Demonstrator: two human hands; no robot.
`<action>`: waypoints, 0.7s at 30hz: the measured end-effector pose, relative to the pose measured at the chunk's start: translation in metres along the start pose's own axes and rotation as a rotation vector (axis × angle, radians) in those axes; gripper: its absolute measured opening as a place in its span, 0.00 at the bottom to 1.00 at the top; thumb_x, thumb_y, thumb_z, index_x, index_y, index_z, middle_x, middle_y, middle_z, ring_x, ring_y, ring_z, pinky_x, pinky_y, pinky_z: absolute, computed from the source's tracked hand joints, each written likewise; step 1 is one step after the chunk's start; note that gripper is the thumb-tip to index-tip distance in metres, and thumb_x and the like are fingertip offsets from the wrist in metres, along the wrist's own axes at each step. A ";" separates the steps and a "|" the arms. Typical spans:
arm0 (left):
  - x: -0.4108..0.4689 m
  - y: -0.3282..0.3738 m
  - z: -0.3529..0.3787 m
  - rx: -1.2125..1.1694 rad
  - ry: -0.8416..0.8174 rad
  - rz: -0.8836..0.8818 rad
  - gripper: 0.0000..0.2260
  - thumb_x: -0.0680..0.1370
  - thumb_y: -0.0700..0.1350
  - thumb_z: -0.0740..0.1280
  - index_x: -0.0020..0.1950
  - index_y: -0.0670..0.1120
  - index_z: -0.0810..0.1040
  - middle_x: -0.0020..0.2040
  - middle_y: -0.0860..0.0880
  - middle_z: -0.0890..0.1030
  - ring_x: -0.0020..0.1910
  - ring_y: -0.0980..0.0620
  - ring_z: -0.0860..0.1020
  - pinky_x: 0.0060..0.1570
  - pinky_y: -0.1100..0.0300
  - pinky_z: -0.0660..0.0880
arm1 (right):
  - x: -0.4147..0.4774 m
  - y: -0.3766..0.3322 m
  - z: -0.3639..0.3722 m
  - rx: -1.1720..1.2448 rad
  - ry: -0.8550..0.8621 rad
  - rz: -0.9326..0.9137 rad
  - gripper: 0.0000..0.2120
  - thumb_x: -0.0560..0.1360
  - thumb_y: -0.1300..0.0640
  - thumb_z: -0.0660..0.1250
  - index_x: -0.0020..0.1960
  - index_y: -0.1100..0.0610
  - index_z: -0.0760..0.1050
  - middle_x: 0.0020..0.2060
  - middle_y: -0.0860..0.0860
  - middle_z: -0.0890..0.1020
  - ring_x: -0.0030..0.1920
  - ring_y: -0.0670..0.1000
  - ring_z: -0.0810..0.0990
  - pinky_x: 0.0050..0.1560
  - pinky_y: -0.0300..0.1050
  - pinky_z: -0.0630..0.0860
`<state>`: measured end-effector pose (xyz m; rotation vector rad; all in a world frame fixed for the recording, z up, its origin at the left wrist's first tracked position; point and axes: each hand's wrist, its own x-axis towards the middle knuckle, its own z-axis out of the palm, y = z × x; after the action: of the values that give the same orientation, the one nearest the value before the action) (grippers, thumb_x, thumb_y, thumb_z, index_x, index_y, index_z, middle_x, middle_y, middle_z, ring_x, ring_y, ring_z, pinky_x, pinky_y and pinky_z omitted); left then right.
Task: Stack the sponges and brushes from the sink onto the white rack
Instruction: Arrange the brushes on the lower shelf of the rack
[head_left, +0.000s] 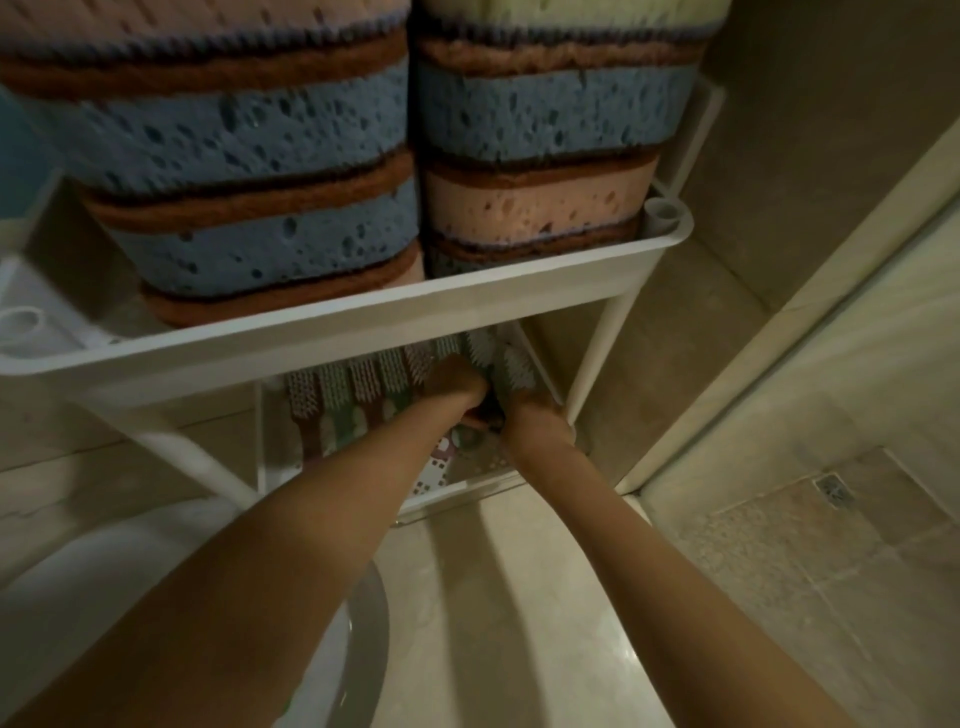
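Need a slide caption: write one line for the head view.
On the white rack, sponges fill the top shelf while the left hand and right hand reach among brushes on the lower shelf.

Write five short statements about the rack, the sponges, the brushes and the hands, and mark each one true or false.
1. The left stack and the right stack of sponges stand side by side on the upper shelf of the white rack. True.
2. Every sponge is blue. False: the right stack also holds a pink sponge.
3. The brushes lie on top of the sponges. False: they lie in a row on the lower shelf, under the sponges.
4. The left hand and the right hand both reach into the lower shelf. True.
5. A floor drain shows at the right. True.
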<state>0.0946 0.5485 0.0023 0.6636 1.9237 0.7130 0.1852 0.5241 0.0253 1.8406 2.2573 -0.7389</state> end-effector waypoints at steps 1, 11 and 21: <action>0.000 -0.001 0.000 -0.039 -0.017 -0.013 0.11 0.80 0.41 0.60 0.57 0.35 0.74 0.52 0.37 0.77 0.53 0.37 0.80 0.41 0.53 0.79 | 0.001 0.000 0.000 -0.005 -0.006 0.001 0.16 0.80 0.63 0.56 0.66 0.62 0.68 0.65 0.59 0.73 0.66 0.58 0.72 0.63 0.51 0.71; 0.005 -0.016 -0.003 0.255 0.154 0.158 0.12 0.80 0.42 0.59 0.39 0.40 0.71 0.45 0.37 0.78 0.34 0.44 0.79 0.24 0.64 0.73 | 0.002 -0.001 -0.001 -0.007 -0.007 -0.011 0.16 0.80 0.60 0.57 0.66 0.63 0.68 0.64 0.60 0.73 0.66 0.59 0.72 0.63 0.50 0.71; -0.003 -0.046 -0.017 0.699 0.189 0.655 0.13 0.79 0.37 0.58 0.63 0.42 0.73 0.64 0.43 0.72 0.64 0.45 0.69 0.61 0.55 0.65 | 0.007 -0.007 0.003 -0.105 0.038 -0.017 0.15 0.81 0.58 0.55 0.65 0.63 0.70 0.64 0.59 0.74 0.65 0.58 0.73 0.60 0.51 0.73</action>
<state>0.0735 0.5111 -0.0225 1.7657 2.1370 0.4755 0.1761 0.5280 0.0216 1.8051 2.2910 -0.5807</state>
